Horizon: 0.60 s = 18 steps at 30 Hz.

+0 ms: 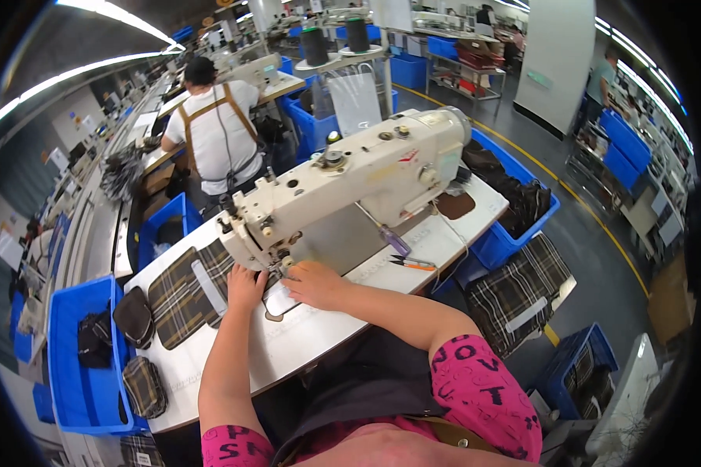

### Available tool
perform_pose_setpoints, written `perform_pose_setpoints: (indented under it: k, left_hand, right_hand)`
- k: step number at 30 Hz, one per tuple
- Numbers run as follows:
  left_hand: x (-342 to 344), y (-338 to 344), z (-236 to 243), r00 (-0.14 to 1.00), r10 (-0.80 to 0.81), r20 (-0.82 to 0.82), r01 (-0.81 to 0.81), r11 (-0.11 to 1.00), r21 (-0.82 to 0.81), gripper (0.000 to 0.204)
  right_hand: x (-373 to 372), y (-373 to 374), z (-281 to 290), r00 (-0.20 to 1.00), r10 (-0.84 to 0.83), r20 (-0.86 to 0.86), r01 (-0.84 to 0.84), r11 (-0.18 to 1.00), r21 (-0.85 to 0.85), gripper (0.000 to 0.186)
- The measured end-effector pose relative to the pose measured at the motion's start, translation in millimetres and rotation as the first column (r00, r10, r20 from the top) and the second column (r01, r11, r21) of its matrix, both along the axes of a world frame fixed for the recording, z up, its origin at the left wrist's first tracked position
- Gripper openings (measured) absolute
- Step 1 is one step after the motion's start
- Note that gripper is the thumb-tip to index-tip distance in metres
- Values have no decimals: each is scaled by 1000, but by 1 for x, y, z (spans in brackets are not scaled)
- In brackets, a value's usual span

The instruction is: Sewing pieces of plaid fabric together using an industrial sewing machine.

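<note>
The left grip and right grip are at the needle end of the sewing machine; closure cannot be determined. Plaid fabric lies on the surface, beside the left grip.

— Mounted where?
— On the wearer's head, left of a fisheye pair.
— Facing which way?
— Down and ahead from close above, taking in left hand, right hand and sewing machine near, pillar far right.
</note>
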<state>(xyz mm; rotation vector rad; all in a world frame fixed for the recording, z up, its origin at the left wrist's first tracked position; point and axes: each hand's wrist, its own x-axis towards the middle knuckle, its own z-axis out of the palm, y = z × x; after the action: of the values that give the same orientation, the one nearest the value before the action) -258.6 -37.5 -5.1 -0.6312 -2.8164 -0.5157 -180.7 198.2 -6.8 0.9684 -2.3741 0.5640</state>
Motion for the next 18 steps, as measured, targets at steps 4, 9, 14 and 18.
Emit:
perform_pose_setpoints:
  k: [4,9,14,18]
  left_hand:
    - [57,11,7,981,-125,-151,131,991,29,40]
    - [182,-1,1,998,-44,42,8,781,624,33]
    - [293,-66,-35,885,465,36,-229,364,903,17]
    - [338,-101,-31,537,471,700,-746,-122,655,33]
  right_hand:
    - [8,0,6,992,38,-117,-49,995,-90,44]
    - [34,-8,4,991,123,-44,-127,987,-97,57]
    - [55,-15,-4,956,127,266,-168,976,137,63]
    - [79,-36,4,911,278,305,-339,925,169,62]
